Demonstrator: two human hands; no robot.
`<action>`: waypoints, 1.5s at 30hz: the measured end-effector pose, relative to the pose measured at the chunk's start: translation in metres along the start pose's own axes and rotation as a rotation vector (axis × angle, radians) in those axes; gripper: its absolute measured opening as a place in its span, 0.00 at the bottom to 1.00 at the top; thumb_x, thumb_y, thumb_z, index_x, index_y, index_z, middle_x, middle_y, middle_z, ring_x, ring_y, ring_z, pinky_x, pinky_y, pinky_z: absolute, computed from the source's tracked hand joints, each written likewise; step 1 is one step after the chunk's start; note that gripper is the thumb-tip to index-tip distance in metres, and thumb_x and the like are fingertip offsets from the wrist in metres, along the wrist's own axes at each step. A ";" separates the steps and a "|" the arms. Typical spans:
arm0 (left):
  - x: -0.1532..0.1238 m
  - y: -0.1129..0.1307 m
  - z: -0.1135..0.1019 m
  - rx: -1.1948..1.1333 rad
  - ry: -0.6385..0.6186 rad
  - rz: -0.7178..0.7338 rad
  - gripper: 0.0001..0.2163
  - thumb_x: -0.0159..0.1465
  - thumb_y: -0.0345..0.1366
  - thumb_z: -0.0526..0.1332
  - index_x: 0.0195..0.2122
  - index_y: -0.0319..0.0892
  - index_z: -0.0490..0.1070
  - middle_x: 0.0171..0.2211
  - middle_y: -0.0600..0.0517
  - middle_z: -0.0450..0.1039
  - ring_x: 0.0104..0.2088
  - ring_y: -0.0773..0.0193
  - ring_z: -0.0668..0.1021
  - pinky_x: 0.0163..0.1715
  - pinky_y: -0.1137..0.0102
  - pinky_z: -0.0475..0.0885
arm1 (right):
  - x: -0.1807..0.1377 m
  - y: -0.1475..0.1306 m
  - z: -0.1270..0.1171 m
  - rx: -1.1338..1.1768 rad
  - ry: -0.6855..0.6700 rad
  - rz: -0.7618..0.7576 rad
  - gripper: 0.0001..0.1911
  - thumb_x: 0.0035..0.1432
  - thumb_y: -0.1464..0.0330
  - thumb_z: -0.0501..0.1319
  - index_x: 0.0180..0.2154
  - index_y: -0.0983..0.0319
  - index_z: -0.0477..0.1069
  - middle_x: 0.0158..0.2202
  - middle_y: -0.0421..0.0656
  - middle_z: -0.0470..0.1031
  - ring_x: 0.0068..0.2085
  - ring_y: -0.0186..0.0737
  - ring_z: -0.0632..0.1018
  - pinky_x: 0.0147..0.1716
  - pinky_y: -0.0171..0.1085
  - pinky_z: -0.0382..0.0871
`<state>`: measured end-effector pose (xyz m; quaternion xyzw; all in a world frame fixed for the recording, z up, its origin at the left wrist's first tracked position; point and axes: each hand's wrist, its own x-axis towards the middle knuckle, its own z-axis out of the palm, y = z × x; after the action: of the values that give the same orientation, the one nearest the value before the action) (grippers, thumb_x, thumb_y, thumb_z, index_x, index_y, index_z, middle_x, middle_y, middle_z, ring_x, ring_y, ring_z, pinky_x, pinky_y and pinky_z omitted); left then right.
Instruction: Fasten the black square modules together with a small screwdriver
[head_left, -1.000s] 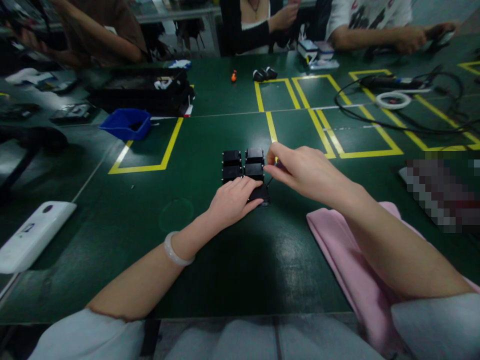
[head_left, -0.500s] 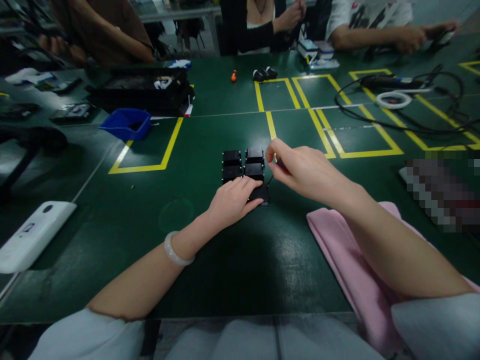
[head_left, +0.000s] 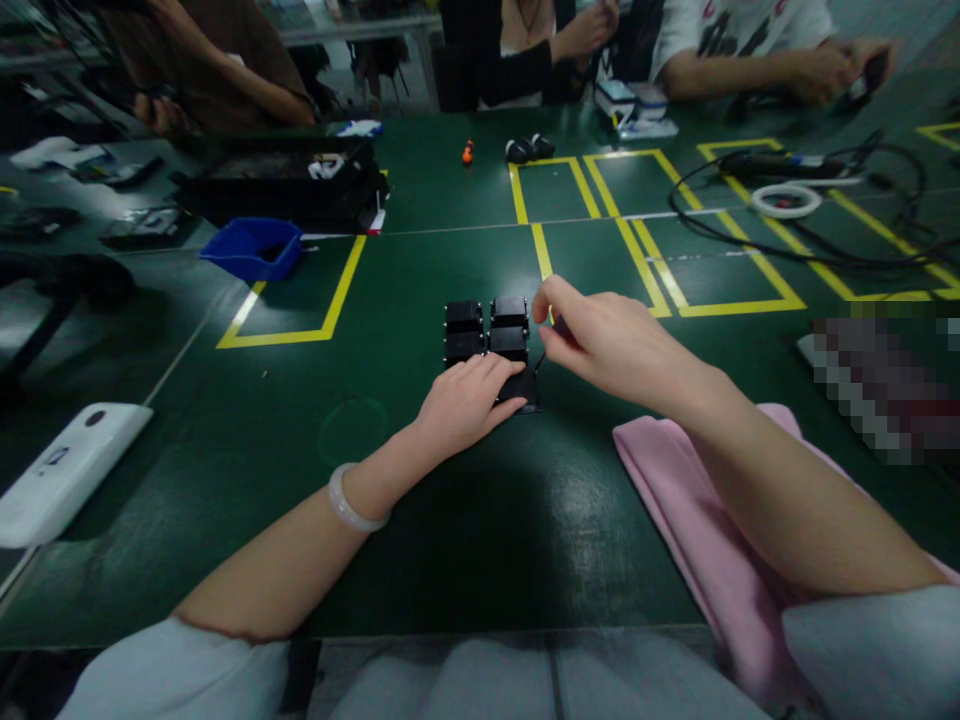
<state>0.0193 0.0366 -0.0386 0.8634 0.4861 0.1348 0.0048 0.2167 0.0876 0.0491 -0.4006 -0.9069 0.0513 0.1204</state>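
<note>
Several black blocks [head_left: 508, 342] with small silver studs along their sides stand in two columns on the green table. My left hand [head_left: 471, 395] lies over the near blocks. Its thumb and fingers straddle the nearest right black block [head_left: 520, 388] and hold it against the table, covering part of the near left side. Just to the right, my right hand [head_left: 592, 330] is closed in a pinch around a thin dark screwdriver [head_left: 541, 360]. The tool's slim shaft slants down to the right edge of that block. Fingers hide most of its handle.
A pink cloth [head_left: 675, 480] lies under my right forearm. To the left are a white device [head_left: 75, 470] and a blue bin [head_left: 255, 250], with a black tray [head_left: 285, 180] behind. Black cables [head_left: 787, 245] coil at right. Several people sit opposite.
Both my hands and the black blocks keep nearly the same place. Across the table, the co-workers' hands have shifted slightly.
</note>
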 end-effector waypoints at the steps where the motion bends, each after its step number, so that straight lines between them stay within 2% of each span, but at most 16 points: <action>1: 0.000 0.000 0.000 0.000 -0.001 0.001 0.17 0.68 0.43 0.57 0.53 0.41 0.64 0.48 0.47 0.72 0.46 0.57 0.75 0.43 0.65 0.68 | 0.000 0.000 0.000 -0.009 0.000 0.003 0.12 0.64 0.62 0.49 0.45 0.59 0.64 0.29 0.40 0.74 0.28 0.37 0.71 0.25 0.34 0.50; 4: 0.000 0.000 0.000 0.000 0.000 0.001 0.17 0.68 0.43 0.57 0.53 0.41 0.64 0.47 0.47 0.72 0.46 0.57 0.75 0.42 0.65 0.68 | 0.000 0.001 0.000 -0.041 -0.005 0.006 0.13 0.65 0.60 0.49 0.43 0.59 0.65 0.27 0.40 0.73 0.27 0.37 0.70 0.25 0.34 0.49; 10: 0.000 -0.001 0.000 0.002 0.006 0.002 0.17 0.68 0.43 0.57 0.53 0.40 0.64 0.47 0.48 0.72 0.45 0.57 0.75 0.42 0.65 0.68 | -0.001 0.001 -0.001 0.002 -0.012 -0.013 0.12 0.63 0.66 0.50 0.47 0.59 0.63 0.30 0.40 0.73 0.27 0.36 0.70 0.25 0.34 0.50; 16: 0.000 0.000 -0.001 -0.006 0.005 0.006 0.16 0.68 0.43 0.57 0.53 0.41 0.64 0.47 0.48 0.72 0.46 0.57 0.75 0.43 0.65 0.68 | 0.000 0.000 -0.002 -0.030 -0.031 0.004 0.13 0.65 0.61 0.49 0.43 0.59 0.65 0.28 0.41 0.73 0.27 0.36 0.70 0.25 0.34 0.49; 22: 0.000 0.000 -0.001 -0.007 0.008 0.004 0.16 0.68 0.43 0.57 0.53 0.41 0.64 0.47 0.47 0.72 0.45 0.57 0.75 0.42 0.65 0.68 | -0.001 0.000 -0.003 -0.003 -0.028 -0.018 0.13 0.63 0.65 0.49 0.48 0.59 0.63 0.31 0.41 0.74 0.28 0.36 0.71 0.25 0.34 0.49; 28: 0.000 0.000 -0.001 -0.011 0.001 0.003 0.16 0.68 0.43 0.57 0.53 0.41 0.63 0.47 0.47 0.72 0.46 0.57 0.75 0.43 0.65 0.68 | 0.000 -0.001 -0.003 -0.038 -0.038 0.011 0.14 0.65 0.59 0.49 0.44 0.59 0.65 0.28 0.41 0.73 0.27 0.37 0.70 0.25 0.34 0.48; 33: 0.000 0.000 -0.001 -0.004 0.001 0.004 0.16 0.68 0.43 0.57 0.53 0.41 0.63 0.47 0.47 0.72 0.45 0.57 0.75 0.42 0.66 0.68 | -0.001 -0.001 -0.003 -0.015 -0.025 0.000 0.13 0.65 0.64 0.48 0.47 0.59 0.64 0.30 0.41 0.74 0.28 0.37 0.71 0.26 0.34 0.51; 40: 0.000 0.000 -0.001 -0.008 0.002 0.006 0.16 0.68 0.43 0.57 0.53 0.41 0.63 0.47 0.47 0.72 0.45 0.57 0.75 0.43 0.66 0.68 | 0.000 -0.001 -0.004 -0.029 -0.030 0.014 0.13 0.65 0.60 0.49 0.44 0.60 0.66 0.28 0.41 0.73 0.26 0.36 0.70 0.25 0.34 0.49; 45: 0.000 0.000 -0.001 -0.012 -0.002 -0.002 0.16 0.68 0.43 0.57 0.53 0.41 0.63 0.47 0.47 0.72 0.46 0.57 0.75 0.43 0.65 0.68 | 0.000 -0.001 -0.003 -0.012 -0.016 -0.003 0.13 0.64 0.64 0.48 0.47 0.59 0.64 0.29 0.40 0.73 0.27 0.36 0.71 0.25 0.34 0.50</action>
<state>0.0187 0.0360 -0.0373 0.8630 0.4863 0.1367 0.0108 0.2170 0.0872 0.0519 -0.3997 -0.9086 0.0491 0.1109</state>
